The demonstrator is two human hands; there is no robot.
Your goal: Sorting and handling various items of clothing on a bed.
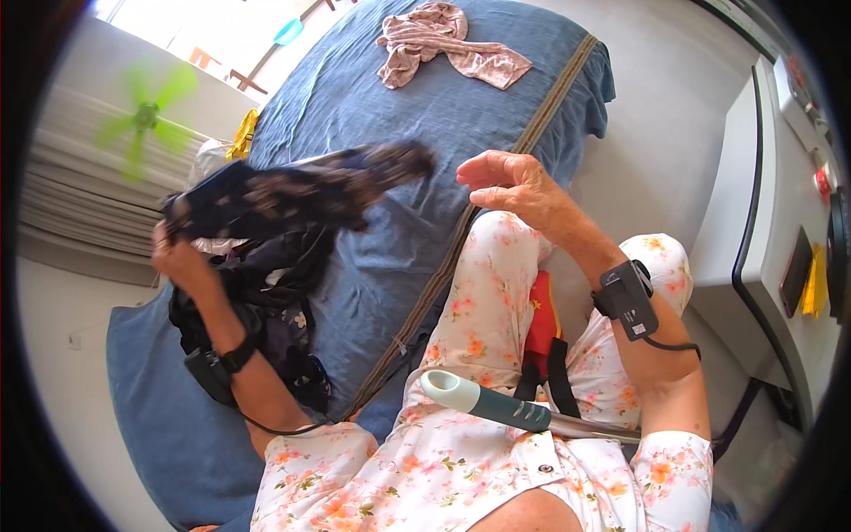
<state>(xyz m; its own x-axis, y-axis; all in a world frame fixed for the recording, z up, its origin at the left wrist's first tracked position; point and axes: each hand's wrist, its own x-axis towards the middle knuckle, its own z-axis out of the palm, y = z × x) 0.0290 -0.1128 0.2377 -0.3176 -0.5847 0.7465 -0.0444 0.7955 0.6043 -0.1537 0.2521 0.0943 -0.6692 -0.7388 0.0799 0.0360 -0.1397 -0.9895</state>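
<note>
My left hand (178,263) grips one end of a dark patterned garment (286,193), which stretches out to the right, blurred by motion, above a bed with a blue cover (372,266). Below that hand lies a heap of dark clothes (279,286) on the bed, partly hidden by my forearm. My right hand (505,179) is raised over the bed's striped edge, fingers curled and apart, with nothing in it. A gap separates it from the garment's loose end. Farther up the cover rests a crumpled pink patterned garment (445,46).
A tubular handle with a green grip (492,402) crosses my lap. Between my knees hangs a red item with black straps (545,319). At left are a green fan (145,116) and gathered curtains (86,193). To the right stands a white cabinet-like appliance (738,226) with items on it.
</note>
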